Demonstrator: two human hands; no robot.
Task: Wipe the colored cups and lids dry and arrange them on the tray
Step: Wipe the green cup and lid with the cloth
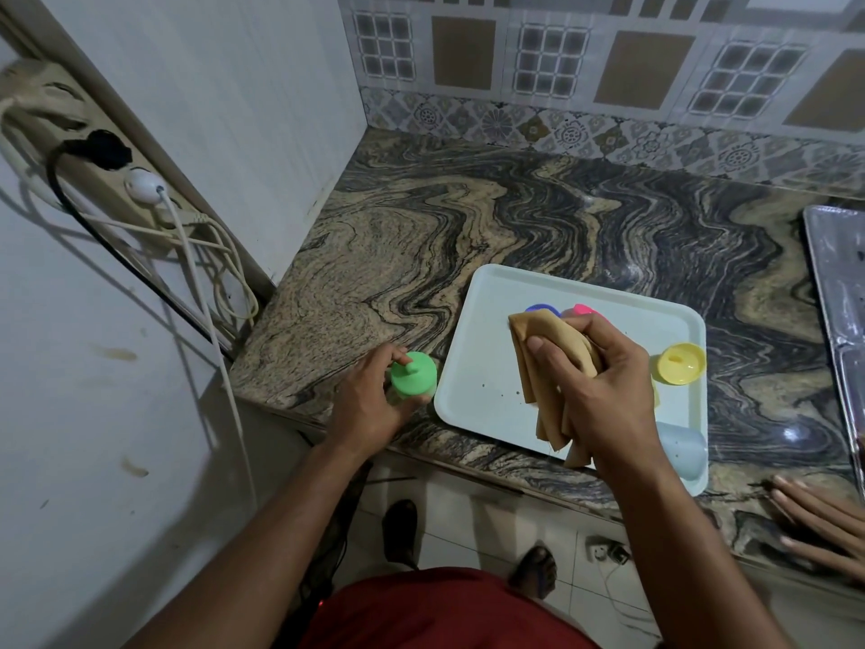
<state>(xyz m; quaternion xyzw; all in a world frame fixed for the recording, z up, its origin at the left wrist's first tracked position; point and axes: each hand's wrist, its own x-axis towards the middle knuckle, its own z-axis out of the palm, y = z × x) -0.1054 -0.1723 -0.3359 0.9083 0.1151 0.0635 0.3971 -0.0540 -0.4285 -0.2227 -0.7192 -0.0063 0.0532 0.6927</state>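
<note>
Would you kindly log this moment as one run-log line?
left hand: grips green cup on counter | right hand: holds cloth over tray

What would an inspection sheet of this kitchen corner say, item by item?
Surface: marbled stone counter, white tray near its front edge.
Job's things: green lidded cup off the tray; yellow lid, pale blue cup lying on its side, purple and pink pieces on it.
Clutter: metal tray at right.
Hands: left hand grips the green cup; right hand holds a tan cloth.
Cables: power strip with cords on the wall.
Surroundings: patterned tiles; another person's fingers.
</note>
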